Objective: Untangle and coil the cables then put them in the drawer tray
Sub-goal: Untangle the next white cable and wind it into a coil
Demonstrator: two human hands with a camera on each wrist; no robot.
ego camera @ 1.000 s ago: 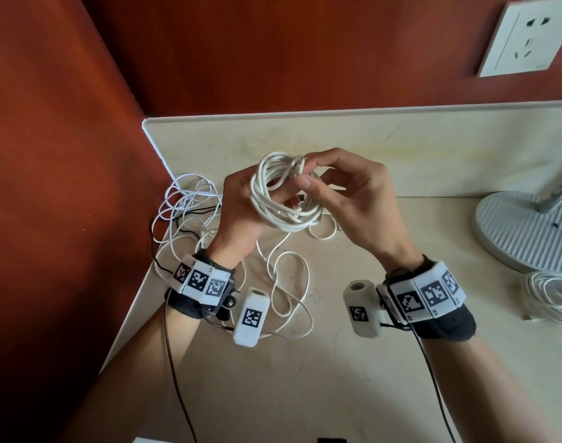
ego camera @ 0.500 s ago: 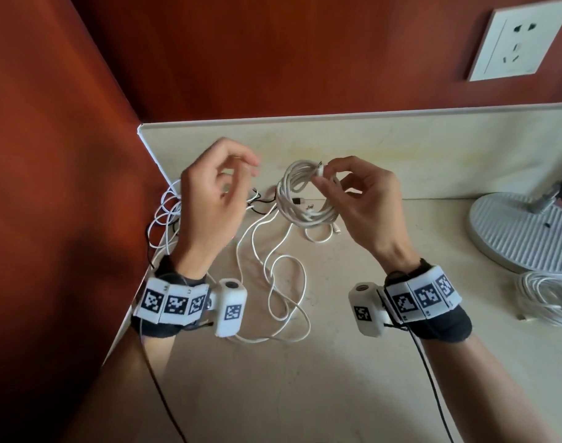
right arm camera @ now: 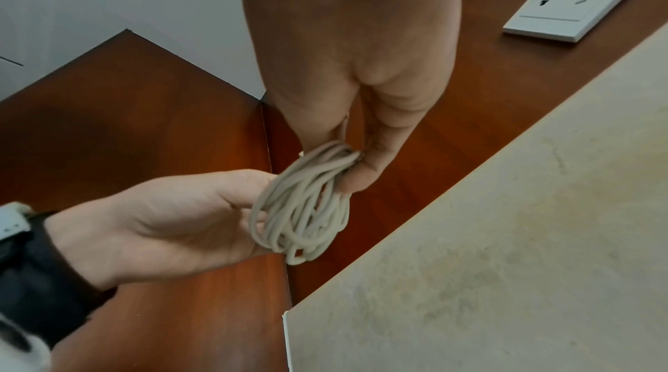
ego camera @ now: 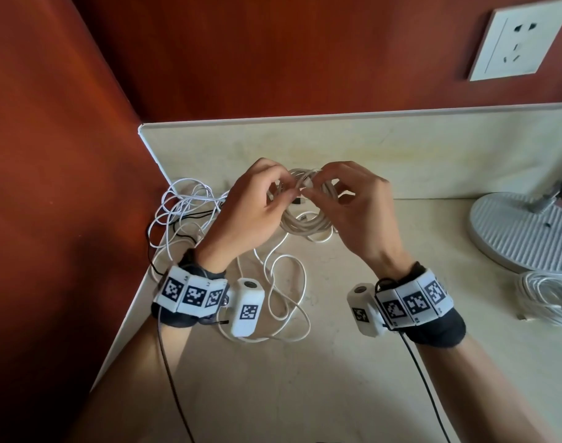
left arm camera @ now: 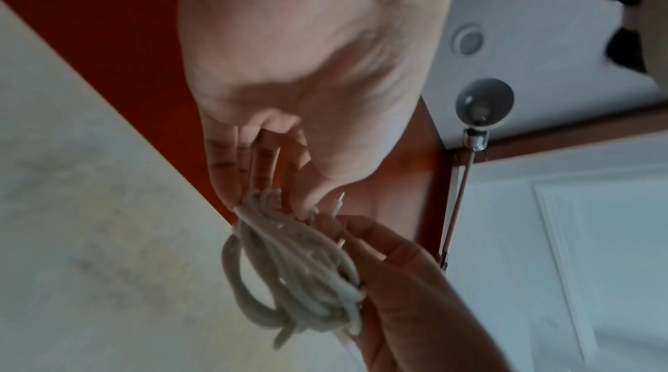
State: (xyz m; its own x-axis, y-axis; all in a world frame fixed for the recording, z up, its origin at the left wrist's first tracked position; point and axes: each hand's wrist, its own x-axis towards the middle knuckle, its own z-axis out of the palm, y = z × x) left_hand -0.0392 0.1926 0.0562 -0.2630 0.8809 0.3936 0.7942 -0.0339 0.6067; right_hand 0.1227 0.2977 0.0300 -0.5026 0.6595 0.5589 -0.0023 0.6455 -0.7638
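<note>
both hands are up off the counter working one bundle. the right hand (ego camera: pixel 353 215) has thumb and fingers pinched tight on the top of the white coil (ego camera: pixel 305 219), so the loops hang below the pinch instead of springing apart. you can see that clamp best in the right wrist view, thumb pressed on the gathered strands (right arm camera: pixel 325 161). the left hand (ego camera: pixel 251 215) comes in from the other side with fingers curled onto the same top edge of the coil (left arm camera: pixel 289 264), and from its wrist view a loose plug end pokes up right by those fingertips. my guess is it's tucking or wrapping that tail so the coil holds its shape, hard to be sure though.

the coil sits in the air between the two hands, above the back of the beige counter (ego camera: pixel 305 394).

under and left of the hands there's the remaining mess: a loose white cable (ego camera: pixel 286 302) looped on the counter and a tangle of thin white and black wires (ego camera: pixel 183 206) shoved into the corner by the wood wall. off to the right, an already wound coil (ego camera: pixel 548 302) lies just beside the lamp base (ego camera: pixel 522 231), so i'd say that one's done and parked. wall socket (ego camera: pixel 522 43) up top.

no drawer or tray in any view, so the stowing part isn't started.
</note>
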